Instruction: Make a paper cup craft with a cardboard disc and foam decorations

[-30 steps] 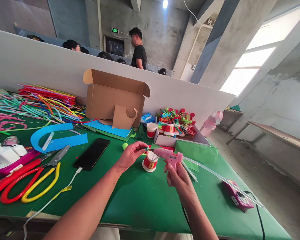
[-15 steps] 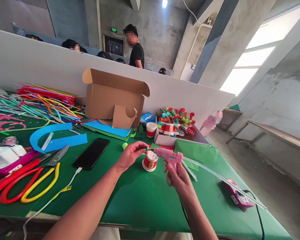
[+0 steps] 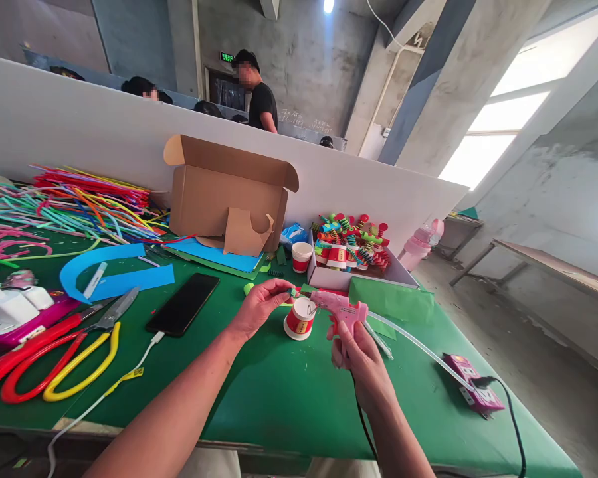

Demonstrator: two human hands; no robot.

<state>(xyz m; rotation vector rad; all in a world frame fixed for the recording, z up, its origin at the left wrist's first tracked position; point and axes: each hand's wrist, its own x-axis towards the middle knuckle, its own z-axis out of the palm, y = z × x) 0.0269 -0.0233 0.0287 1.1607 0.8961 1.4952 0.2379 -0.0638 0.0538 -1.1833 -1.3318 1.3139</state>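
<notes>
My right hand (image 3: 351, 348) grips a pink glue gun (image 3: 336, 307) with a long clear glue stick (image 3: 413, 342) trailing from its back. Its nozzle points left, close to the fingertips of my left hand (image 3: 262, 307). Those fingers pinch a small green piece (image 3: 294, 293), too small to name exactly. Just below stands an upside-down red and white paper cup (image 3: 299, 323) on the green table. The gun's wire stand overlaps the cup's top edge in view; I cannot tell whether they touch.
Left lie scissors (image 3: 112, 312), a phone (image 3: 183, 305), blue paper strips (image 3: 129, 282) and a heap of coloured sticks (image 3: 94, 199). A cardboard box (image 3: 229, 179) stands behind. A box of finished-looking cup figures (image 3: 363, 275) and a purple power strip (image 3: 471, 385) are right.
The glue gun has shifted slightly right, its nozzle drawing back a little from the green piece. My left hand stays nearly still. A person behind the partition has moved left.
</notes>
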